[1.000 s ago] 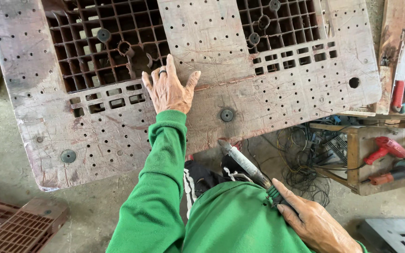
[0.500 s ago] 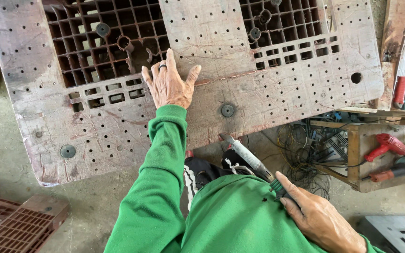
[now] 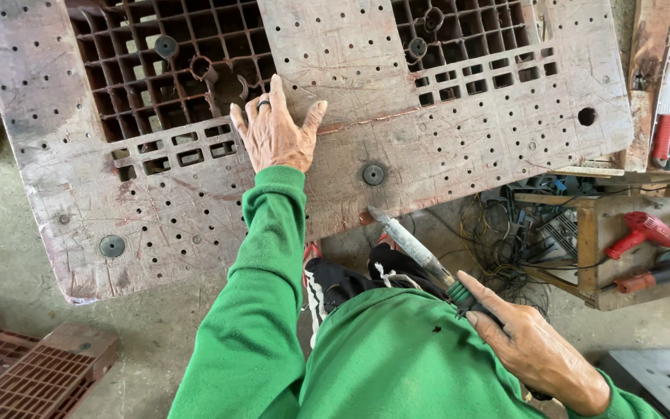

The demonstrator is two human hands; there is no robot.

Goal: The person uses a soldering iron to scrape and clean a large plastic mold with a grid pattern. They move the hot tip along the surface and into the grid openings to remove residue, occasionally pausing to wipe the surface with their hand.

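Left hand (image 3: 275, 132) flat on plastic pallet (image 3: 443, 132); right hand (image 3: 533, 349) grips soldering iron (image 3: 412, 250).

Pallet (image 3: 443, 147) top edge apparently cropped

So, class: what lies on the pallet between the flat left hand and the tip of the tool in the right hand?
In the head view, between the left hand and the tool tip sits one round dark plug on the worn pallet surface.

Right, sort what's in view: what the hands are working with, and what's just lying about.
In use:
- left hand, flat on the worn plastic pallet
- right hand, gripping the soldering iron

Lying about:
- red drill in the wooden box
- tangled wires
- red crate
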